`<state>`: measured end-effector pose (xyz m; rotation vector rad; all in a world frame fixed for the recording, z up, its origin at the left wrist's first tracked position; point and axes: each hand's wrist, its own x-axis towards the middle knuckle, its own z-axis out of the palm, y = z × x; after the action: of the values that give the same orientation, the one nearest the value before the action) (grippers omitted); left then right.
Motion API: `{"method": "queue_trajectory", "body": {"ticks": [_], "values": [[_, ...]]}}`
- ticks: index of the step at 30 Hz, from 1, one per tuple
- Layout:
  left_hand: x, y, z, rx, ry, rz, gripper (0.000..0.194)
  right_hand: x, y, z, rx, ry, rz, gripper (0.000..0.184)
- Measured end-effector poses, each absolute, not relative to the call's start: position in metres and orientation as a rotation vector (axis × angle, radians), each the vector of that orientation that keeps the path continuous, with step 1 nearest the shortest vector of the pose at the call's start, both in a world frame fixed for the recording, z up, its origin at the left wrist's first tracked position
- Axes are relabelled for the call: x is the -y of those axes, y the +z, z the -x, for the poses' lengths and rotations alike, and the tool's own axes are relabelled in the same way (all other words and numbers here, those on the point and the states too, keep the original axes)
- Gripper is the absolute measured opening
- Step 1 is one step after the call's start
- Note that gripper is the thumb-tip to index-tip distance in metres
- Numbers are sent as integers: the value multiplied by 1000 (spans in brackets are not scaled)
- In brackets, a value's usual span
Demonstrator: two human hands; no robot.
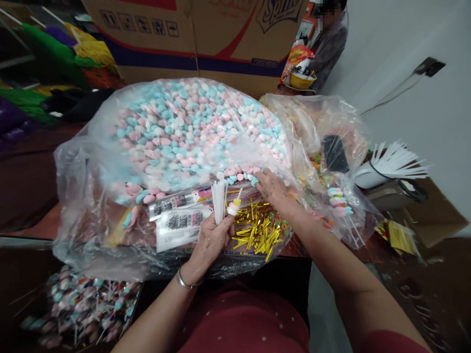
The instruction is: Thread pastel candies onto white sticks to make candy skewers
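My left hand [212, 239] is closed around a bunch of white sticks [220, 201] held upright. In the same grip is a stick threaded with a few candies [234, 206], yellow at the top, then pink and white. My right hand [272, 189] reaches to the open edge of a large clear bag [91, 147] full of pink, blue and white marshmallows [184, 127]. Its fingertips touch marshmallows at the bag's mouth; whether they pinch one is hard to see. Gold twist ties [259, 230] lie between my hands. Printed clear wrappers [180, 223] lie left of my left hand.
Right of the big bag are another clear bag [331, 113], a dark phone-like slab [334, 153], a finished candy skewer [337, 201] and a container of white sticks [393, 164]. A carton [206, 63] stands behind. Many candy skewers [91, 304] fill a box lower left. Another person [331, 49] is at back right.
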<state>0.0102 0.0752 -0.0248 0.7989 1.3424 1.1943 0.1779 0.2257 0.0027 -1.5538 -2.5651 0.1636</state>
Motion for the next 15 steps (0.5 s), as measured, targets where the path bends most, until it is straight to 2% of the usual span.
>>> {"method": "queue_trajectory", "body": {"ticks": [5,15], "values": [[-74,-33,-8,-1341,1187,-850,34,-215,2,-169,2661,40,1488,18],[-74,-38,-8,-1309,1195,-838,35,-233,0,-201,2519,184,1517,26]]}}
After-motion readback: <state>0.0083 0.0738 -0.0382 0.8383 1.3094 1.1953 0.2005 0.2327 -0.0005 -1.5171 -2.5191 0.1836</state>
